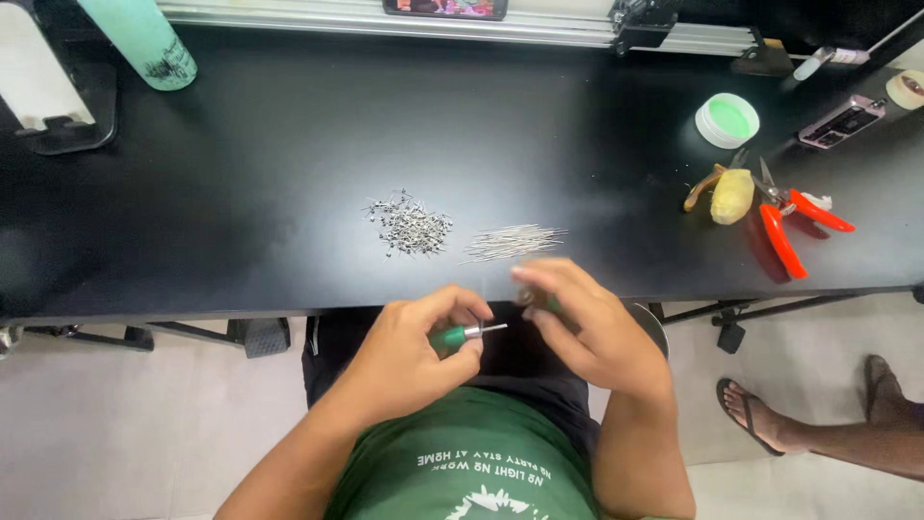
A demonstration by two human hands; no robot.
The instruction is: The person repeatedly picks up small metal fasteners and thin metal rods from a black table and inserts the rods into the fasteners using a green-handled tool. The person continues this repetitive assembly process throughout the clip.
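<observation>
My left hand (416, 342) grips a small tool with a green handle (452, 336) and a thin metal tip that points right. My right hand (577, 323) is beside it, just off the table's front edge, with its fingers pinched around something small and partly green that is blurred. On the black table (269, 193) in front of my hands lie a heap of tiny metal parts (409, 226) and a bundle of thin metal pins (513, 242).
Red-handled cutters (789, 226) and a yellow-handled tool (730, 195) lie at the right. A round white and green container (728, 120) sits behind them. A teal bottle (144, 43) stands at the back left. Another person's sandalled foot (760, 414) rests on the floor at the right.
</observation>
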